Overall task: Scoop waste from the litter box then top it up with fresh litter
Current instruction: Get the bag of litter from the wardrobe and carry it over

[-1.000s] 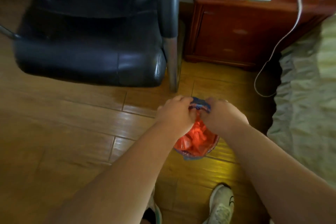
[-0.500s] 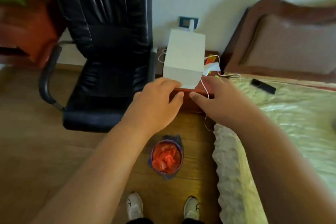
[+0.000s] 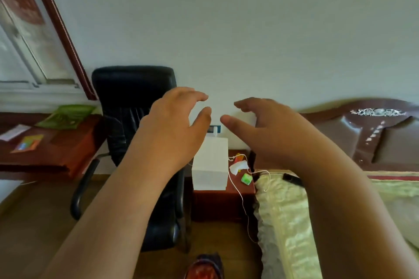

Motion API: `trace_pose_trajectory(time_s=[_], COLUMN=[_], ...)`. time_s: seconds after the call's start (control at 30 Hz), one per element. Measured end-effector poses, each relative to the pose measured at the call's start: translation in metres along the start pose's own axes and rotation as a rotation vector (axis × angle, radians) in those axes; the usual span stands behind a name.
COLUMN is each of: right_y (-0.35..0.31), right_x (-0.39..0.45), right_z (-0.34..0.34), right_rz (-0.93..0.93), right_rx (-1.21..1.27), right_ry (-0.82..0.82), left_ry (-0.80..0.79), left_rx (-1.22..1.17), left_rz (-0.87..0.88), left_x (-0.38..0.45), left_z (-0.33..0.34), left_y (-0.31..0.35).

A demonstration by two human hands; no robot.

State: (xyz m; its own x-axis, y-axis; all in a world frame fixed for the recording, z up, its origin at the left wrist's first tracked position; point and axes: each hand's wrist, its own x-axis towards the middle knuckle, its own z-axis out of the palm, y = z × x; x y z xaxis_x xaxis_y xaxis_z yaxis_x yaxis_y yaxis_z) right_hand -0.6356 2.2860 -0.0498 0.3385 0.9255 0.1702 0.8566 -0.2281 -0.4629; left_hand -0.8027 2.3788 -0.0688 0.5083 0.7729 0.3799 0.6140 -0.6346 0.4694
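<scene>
Head view, left hand: the left hand (image 3: pixel 172 129) is raised at mid-frame with its back to the camera, forearm running up from the lower left; fingers (image 3: pixel 195 95) are spread and curled, holding nothing.
Head view, right hand: the right hand (image 3: pixel 269 130) is raised beside it, forearm running up from the lower right; fingers are loosely splayed, thumb pointing left, holding nothing.
Between the hands: the two thumbs are near each other but apart, with bare wall showing in the gap.
Task item: a container lined with a red bag (image 3: pixel 204 267) stands on the wooden floor (image 3: pixel 34 233) at the near bottom edge, below the hands and only partly in frame; no litter box can be made out.
Centre, far: a white box (image 3: pixel 210 165) stands on a dark red nightstand (image 3: pixel 222 201) against the wall, with a white cable (image 3: pixel 243 201) trailing down over the front.
Left: a black office chair (image 3: pixel 133 88) stands beside the nightstand; further left, a wooden desk (image 3: pixel 56 154) carries papers and a green packet.
Right: a bed (image 3: pixel 294 222) with a pale green cover, and a dark headboard (image 3: pixel 385 133) at the wall.
Room: a plain pale wall fills the upper frame, with a framed window at far left.
</scene>
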Motion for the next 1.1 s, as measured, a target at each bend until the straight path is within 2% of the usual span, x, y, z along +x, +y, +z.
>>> trace_pose_trajectory(time_s=[0.13, 0.37, 0.6, 0.93, 1.1], right_y=[0.001, 0.033, 0.055, 0.045, 0.034], right_x=[-0.024, -0.039, -0.047, -0.054, -0.059], right_z=[-0.036, -0.06, -0.056, -0.051, -0.039], right_rz=[-0.039, -0.005, 0.075, 0.371, 0.54], right_rx=[0.147, 0.002, -0.116, -0.183, -0.208], right_ry=[0.188, 0.179, 0.173, 0.202, 0.283], left_ry=[-0.018, -0.051, -0.127, -0.26, -0.328], left_rx=[0.028, 0.1, 0.136, 0.042, -0.039], left_rz=[-0.029, -0.058, -0.069, 0.151, 0.286], left_x=[-0.011, -0.024, -0.024, 0.024, 0.051], left_z=[-0.013, -0.019, 0.005, 0.019, 0.029], left_y=[0.019, 0.052, 0.058, 0.046, 0.025])
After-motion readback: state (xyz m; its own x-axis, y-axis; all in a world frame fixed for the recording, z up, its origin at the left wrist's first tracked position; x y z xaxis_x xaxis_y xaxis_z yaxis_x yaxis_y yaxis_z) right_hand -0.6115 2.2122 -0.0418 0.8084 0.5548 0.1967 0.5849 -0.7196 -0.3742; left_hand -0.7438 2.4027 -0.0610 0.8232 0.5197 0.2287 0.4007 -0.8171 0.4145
